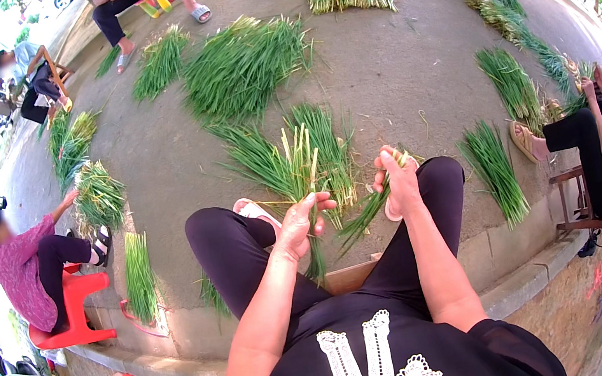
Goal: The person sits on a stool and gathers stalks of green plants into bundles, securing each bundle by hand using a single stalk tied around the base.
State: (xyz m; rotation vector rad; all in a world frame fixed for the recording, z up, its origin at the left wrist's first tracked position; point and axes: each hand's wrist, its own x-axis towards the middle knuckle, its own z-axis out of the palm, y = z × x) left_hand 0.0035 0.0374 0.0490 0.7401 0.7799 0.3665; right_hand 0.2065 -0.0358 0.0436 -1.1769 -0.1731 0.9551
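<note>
My left hand is closed round a few upright chives, their pale ends above the fingers and green leaves hanging below. In my right hand is a smaller bunch of chives, gripped near the pale ends, its leaves slanting down toward the left. The hands are apart, each in front of one of my knees. Between and beyond them, two loose heaps of chives lie on the ground: a left heap fanned out behind my left hand and a right heap beside it.
A large chive pile lies farther off, with more bundles at right and a bundle at left. A person on a red stool sits left; another on a wooden chair sits right. A kerb runs beside me.
</note>
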